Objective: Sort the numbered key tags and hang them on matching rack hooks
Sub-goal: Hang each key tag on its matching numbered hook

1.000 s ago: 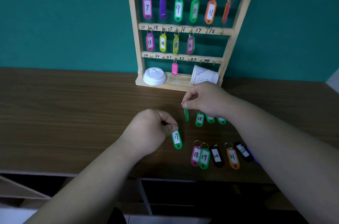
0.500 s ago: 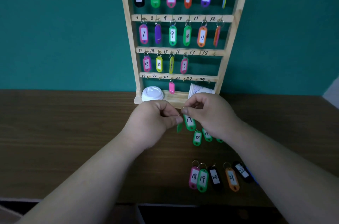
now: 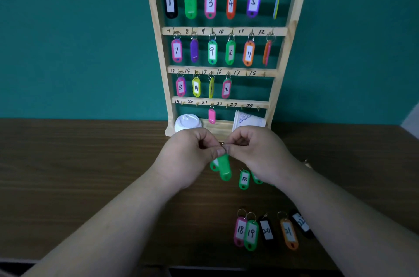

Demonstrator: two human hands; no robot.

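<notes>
My left hand (image 3: 190, 158) and my right hand (image 3: 260, 154) meet above the table just in front of the wooden key rack (image 3: 158, 54). Both pinch the small ring of a green key tag (image 3: 224, 166), which hangs down with its plain back toward me. A second green tag (image 3: 214, 165) dangles just behind it. The rack's hooks 1 to 16 carry tags; hooks 17 (image 3: 246, 73) and 18 (image 3: 264, 74) are bare. A pink tag (image 3: 212, 116) hangs on the bottom rail. A green tag marked 18 (image 3: 244, 179) lies under my right hand.
A row of tags lies near the table's front edge: pink 18 (image 3: 240, 230), green 19 (image 3: 251, 233), black 20 (image 3: 267, 230), orange 21 (image 3: 288, 232) and a black one (image 3: 302, 223). A white lid (image 3: 187, 122) and a tipped paper cup (image 3: 248, 120) rest on the rack's base.
My hands came together and rose toward the rack; the green 17 tag passed from my left hand alone into both hands and turned its back to me. The camera tilted up.
</notes>
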